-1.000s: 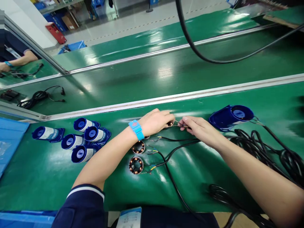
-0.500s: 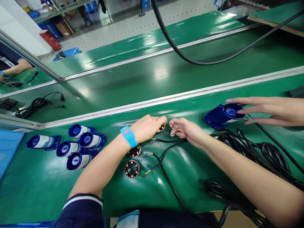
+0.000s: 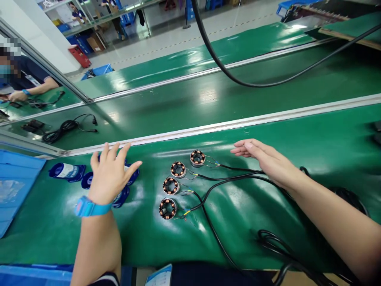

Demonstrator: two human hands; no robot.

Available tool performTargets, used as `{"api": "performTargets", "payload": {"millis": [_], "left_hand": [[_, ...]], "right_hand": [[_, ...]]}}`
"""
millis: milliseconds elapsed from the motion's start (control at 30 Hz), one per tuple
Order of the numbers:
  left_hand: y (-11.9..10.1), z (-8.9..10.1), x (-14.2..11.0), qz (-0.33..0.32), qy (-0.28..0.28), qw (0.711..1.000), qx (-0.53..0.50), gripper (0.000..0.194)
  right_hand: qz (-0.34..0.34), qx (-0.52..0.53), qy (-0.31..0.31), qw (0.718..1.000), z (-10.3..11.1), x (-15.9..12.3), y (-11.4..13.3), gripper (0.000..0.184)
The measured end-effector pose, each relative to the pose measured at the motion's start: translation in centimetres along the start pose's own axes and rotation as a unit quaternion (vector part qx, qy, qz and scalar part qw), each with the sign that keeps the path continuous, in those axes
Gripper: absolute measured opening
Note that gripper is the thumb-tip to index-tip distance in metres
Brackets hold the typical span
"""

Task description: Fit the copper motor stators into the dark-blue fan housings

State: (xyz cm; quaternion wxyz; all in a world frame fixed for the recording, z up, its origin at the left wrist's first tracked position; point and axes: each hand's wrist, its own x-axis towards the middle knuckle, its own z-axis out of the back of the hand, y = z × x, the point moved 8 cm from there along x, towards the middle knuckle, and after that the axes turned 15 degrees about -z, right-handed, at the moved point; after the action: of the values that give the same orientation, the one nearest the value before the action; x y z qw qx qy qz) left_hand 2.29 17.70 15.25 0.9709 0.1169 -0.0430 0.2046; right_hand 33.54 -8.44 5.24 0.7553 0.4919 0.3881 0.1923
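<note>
The left hand (image 3: pixel 110 176), spread wide, is over blue cups (image 3: pixel 68 171); contact is unclear. The right hand (image 3: pixel 266 159), fingers loosely extended, is over black cables (image 3: pixel 236 167). Between the hands, four copper coils (image 3: pixel 197 163) sit in a slanting row on the green worktop (image 3: pixel 143 238), wired to the cables.

Left fingers (image 3: pixel 114 152) spread, coil rings (image 3: pixel 171 192), blue cups (image 3: pixel 121 198)
</note>
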Motion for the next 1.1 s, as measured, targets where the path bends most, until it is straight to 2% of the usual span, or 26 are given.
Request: {"api": "performTargets", "payload": {"millis": [100, 167, 300, 400, 500, 600, 667, 767, 833, 900, 967, 1100], "left_hand": [[2.5, -2.6, -3.5, 0.039, 0.091, 0.995, 0.016, 0.073], [3.3, -3.9, -4.8, 0.037, 0.123, 0.992, -0.002, 0.072], [3.8, -4.2, -5.5, 0.018, 0.114, 0.993, -0.026, 0.062], [3.2, -3.7, -5.0, 0.001, 0.094, 0.995, -0.031, 0.057], [1.6, -3.4, -3.5, -0.03, 0.072, 0.995, -0.061, 0.058], [0.1, -3.8, -1.3, -0.043, 0.047, 0.988, -0.144, 0.063], [-0.3, -4.2, 0.2, -0.036, 0.024, 0.979, -0.199, 0.068], [-0.5, -4.8, 2.6, -0.035, -0.016, 0.968, -0.247, 0.071], [-1.0, -5.1, 4.3, -0.052, -0.034, 0.961, -0.269, 0.07], [-1.8, -5.5, 5.9, -0.081, -0.043, 0.952, -0.291, 0.069], [-3.2, -5.8, 7.6, -0.114, -0.044, 0.942, -0.312, 0.071], [-7.8, -6.2, 10.8, -0.19, -0.034, 0.92, -0.342, 0.077]], "right_hand": [[0.006, 0.01, -0.023, 1.0, 0.7, 0.1, -0.4, 0.055], [0.011, 0.016, -0.029, 0.999, 0.8, 0.1, -0.6, 0.052], [0.017, 0.017, -0.038, 0.999, 0.7, -0.2, -0.5, 0.049], [0.018, 0.007, -0.04, 0.999, 0.7, -0.4, -0.5, 0.045], [0.027, -0.023, -0.032, 0.999, 0.2, -0.3, -0.4, 0.041], [0.103, -0.133, -0.004, 0.986, -2.6, -0.5, 0.7, 0.055], [0.179, -0.241, 0.017, 0.954, -5.8, -0.9, 1.5, 0.06], [0.272, -0.348, 0.007, 0.897, -10.2, -1.2, 2.1, 0.041], [0.303, -0.38, -0.026, 0.874, -11.8, -0.9, 2.4, 0.033], [0.323, -0.386, -0.052, 0.863, -12.3, -0.7, 2.9, 0.033], [0.349, -0.365, -0.071, 0.861, -11.7, -1.3, 4.0, 0.033], [0.366, -0.288, -0.154, 0.871, -8.0, -3.9, 7.4, 0.026]]}}
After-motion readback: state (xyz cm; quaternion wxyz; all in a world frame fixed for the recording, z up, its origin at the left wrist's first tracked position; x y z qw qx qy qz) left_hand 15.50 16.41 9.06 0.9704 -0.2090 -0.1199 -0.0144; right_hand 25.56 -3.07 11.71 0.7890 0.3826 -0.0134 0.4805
